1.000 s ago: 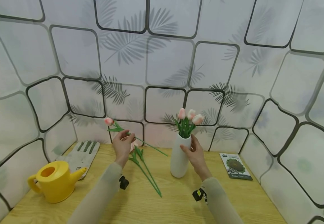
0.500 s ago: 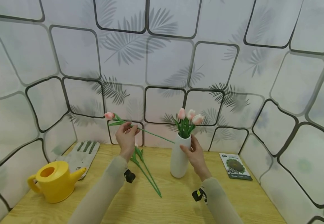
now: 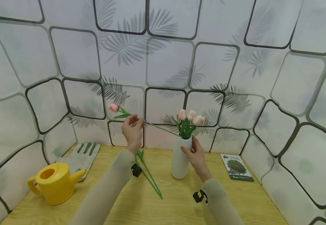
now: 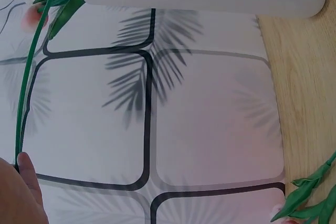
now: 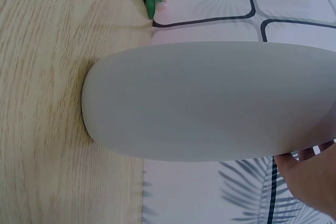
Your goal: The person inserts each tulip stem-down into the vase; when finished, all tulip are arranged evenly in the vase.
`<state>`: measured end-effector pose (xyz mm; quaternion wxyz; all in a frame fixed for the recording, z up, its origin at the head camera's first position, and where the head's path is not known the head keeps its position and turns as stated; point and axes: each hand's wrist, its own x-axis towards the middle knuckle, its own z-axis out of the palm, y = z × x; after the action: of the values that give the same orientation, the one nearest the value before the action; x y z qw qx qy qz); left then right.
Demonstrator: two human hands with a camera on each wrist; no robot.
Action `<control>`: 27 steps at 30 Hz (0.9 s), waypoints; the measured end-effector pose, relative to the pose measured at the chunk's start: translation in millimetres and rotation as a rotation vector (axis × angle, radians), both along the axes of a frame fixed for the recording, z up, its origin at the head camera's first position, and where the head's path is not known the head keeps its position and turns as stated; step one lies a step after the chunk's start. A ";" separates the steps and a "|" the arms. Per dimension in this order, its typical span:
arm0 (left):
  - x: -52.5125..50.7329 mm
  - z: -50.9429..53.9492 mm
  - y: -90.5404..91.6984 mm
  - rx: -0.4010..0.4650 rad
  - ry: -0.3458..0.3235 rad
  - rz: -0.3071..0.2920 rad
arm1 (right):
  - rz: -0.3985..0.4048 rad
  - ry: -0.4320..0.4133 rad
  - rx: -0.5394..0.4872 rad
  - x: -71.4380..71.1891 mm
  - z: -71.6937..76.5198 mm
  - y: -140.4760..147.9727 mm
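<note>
A pink tulip point(image 3: 113, 108) with a long green stem is pinched in my left hand point(image 3: 133, 129), its bloom up to the left. The stem point(image 4: 27, 72) slants down rightward, its tip at the rim of the white vase point(image 3: 179, 161); whether it is inside I cannot tell. Around the upper side of that upright vase my right hand point(image 3: 196, 156) keeps its grip, fingers partly hidden behind it. Several pale pink tulips point(image 3: 191, 115) stand in the vase. On the table below my left hand lie more tulip stems point(image 3: 150, 178), their blooms hidden by my arm in the head view.
A yellow watering can point(image 3: 54, 184) stands at the left of the wooden table point(image 3: 179, 206). Behind it lie grey garden gloves point(image 3: 81, 157). At the right is a seed packet point(image 3: 237, 167) with a flower picture. Patterned walls enclose the back and sides.
My left hand has risen and moved right with the tulip, bringing the stem's tip from beside the vase to its rim. The right hand and vase have stayed in place.
</note>
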<state>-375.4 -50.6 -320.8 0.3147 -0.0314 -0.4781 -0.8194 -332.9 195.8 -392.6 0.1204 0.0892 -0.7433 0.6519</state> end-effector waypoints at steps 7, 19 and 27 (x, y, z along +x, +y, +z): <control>1.4 11.1 13.3 -0.121 0.032 0.043 | 0.004 0.001 0.020 14.2 14.5 -5.0; 7.1 25.3 32.8 -0.467 0.172 0.177 | -0.015 0.033 0.014 -7.1 -7.2 -1.2; 7.4 18.7 55.5 -0.631 0.311 0.170 | -0.009 0.033 0.006 -7.5 -7.7 2.2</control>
<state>-368.0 4.9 -302.1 0.4255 -0.2112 -0.6550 -0.5877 -340.4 198.0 -400.3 0.1353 0.0971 -0.7434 0.6478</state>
